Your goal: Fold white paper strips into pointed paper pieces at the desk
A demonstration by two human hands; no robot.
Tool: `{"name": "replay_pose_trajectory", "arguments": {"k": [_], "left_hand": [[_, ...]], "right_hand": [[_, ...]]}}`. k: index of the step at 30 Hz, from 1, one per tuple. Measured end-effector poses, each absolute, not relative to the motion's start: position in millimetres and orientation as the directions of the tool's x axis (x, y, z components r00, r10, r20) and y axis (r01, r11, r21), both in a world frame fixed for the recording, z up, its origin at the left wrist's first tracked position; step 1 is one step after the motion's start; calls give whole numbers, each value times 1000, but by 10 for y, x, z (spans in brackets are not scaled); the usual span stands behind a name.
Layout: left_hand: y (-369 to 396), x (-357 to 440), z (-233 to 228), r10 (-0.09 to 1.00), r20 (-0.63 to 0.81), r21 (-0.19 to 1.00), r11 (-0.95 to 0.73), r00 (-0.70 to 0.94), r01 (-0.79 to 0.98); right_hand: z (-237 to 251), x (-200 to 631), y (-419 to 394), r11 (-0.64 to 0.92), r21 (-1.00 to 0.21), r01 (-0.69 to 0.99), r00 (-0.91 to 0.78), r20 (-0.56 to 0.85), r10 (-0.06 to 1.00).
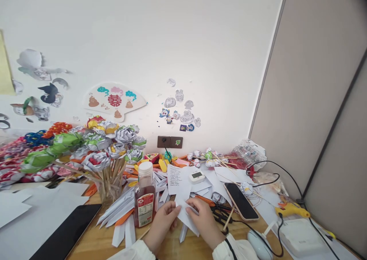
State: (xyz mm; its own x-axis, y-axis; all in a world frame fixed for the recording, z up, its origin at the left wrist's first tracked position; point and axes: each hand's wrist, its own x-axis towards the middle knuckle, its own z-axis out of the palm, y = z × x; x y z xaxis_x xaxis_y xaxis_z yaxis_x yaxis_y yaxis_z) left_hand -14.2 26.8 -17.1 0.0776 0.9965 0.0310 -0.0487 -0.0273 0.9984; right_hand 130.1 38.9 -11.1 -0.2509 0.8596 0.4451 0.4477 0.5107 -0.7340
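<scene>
Head view shows a white paper piece (187, 210) low in the middle, pinched by both hands: left hand (162, 223), right hand (205, 222). A bottle (145, 197) stands at 9 o'clock, a phone (241, 201) at 3 o'clock on the surface (94, 244).

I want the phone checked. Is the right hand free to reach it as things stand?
Probably not at once: the right hand pinches the white paper with the left hand. The phone lies close to its right, face up, with only scissors between.
</scene>
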Motion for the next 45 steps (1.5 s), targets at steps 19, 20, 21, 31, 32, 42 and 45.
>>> {"name": "replay_pose_trajectory", "arguments": {"k": [19,20,21,31,32,42,45], "left_hand": [[231,-171,-133,976,-41,989,70,214,-130],[234,-173,-134,976,-38,989,67,213,-132],[237,-174,-135,977,-33,990,61,211,-128],[257,-160,-176,989,-2,997,13,147,-73],[254,-158,-185,990,1,998,8,143,-65],[218,-151,-143,990,8,996,4,141,-90],[238,-150,-154,991,30,999,-24,128,-45]], "right_hand": [[-110,1304,375,520,-801,298,-347,416,840],[-100,1305,367,533,-792,297,-351,429,832],[-92,1306,361,543,-787,293,-353,439,826],[-102,1301,350,577,-762,295,-365,468,805],[-99,1300,349,590,-753,290,-369,481,795],[-80,1293,326,611,-720,329,-370,497,785],[-96,1288,329,612,-720,328,-369,498,784]]}}
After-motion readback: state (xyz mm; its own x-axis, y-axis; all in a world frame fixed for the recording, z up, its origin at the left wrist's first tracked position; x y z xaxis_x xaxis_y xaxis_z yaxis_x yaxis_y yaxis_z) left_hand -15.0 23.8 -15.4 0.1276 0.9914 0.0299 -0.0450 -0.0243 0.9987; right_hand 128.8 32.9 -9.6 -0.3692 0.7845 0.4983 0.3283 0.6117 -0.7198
